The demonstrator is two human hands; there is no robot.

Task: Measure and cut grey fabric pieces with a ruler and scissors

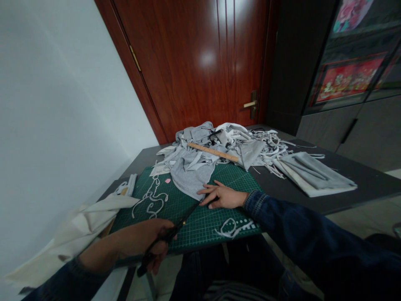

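My left hand point(158, 246) is wrapped round the handles of black scissors point(181, 221), whose blades point away and to the right, low over the green cutting mat point(200, 232). The blade tips come to the near edge of a piece of grey fabric point(192, 177), right beside my right hand point(223, 196). That hand lies on the mat, fingers spread, fingertips touching the fabric's lower right edge. Whether the blades have the fabric between them I cannot make out. Thin pale fabric strips point(153, 194) lie left of the fabric, near a small pink piece point(168, 181).
A pile of grey and white cloth scraps point(232, 129) covers the table's back, with a wooden ruler point(213, 152) across it. Folded fabric point(315, 171) lies at right. Cream cloth point(72, 230) hangs at left. More strips point(230, 229) lie at the mat's front. A door point(194, 62) stands behind.
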